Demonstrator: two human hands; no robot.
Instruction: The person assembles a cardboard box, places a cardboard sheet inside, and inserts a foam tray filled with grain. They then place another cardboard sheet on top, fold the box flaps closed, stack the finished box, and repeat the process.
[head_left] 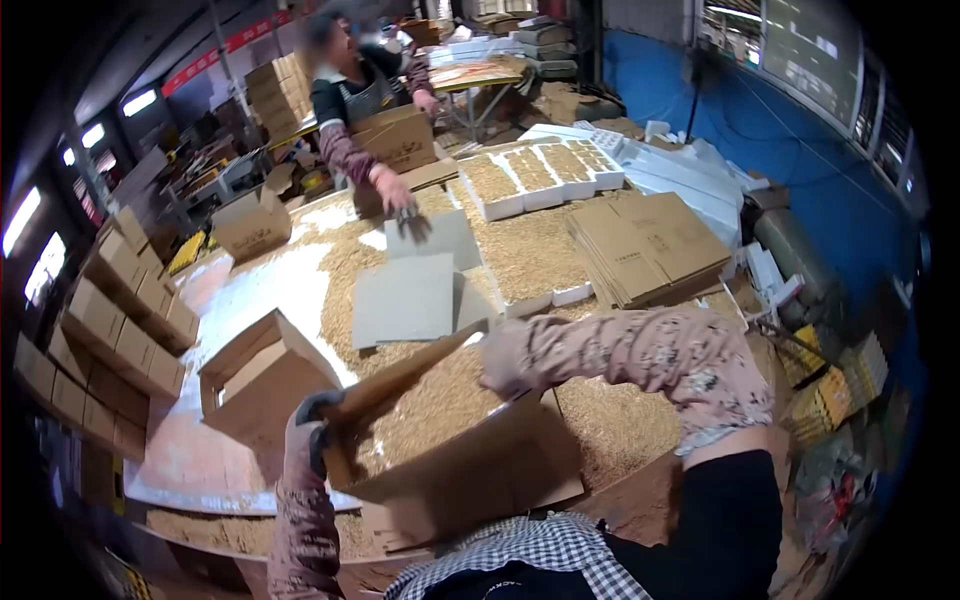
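Observation:
An open cardboard box (455,455) stands tilted in front of me, filled with light brown husk-like flakes (430,410). My left hand (308,440), in a dark-palmed glove, grips the box's left end, with its fingers over the edge. At the box's right end, my right hand (507,358) is gloved and blurred over the flakes and rim; its fingers cannot be made out. Just beyond the box lie grey cardboard sheets (405,300) on the flake-strewn table (165,440). Another open box (265,385) stands to the left.
Across the table, a co-worker (365,110) reaches one hand toward the grey sheets. White trays of flakes (540,180) and flattened cartons (650,245) are at the back right. Stacked boxes (120,330) line the left side. Yellow trays (840,400) stand far right.

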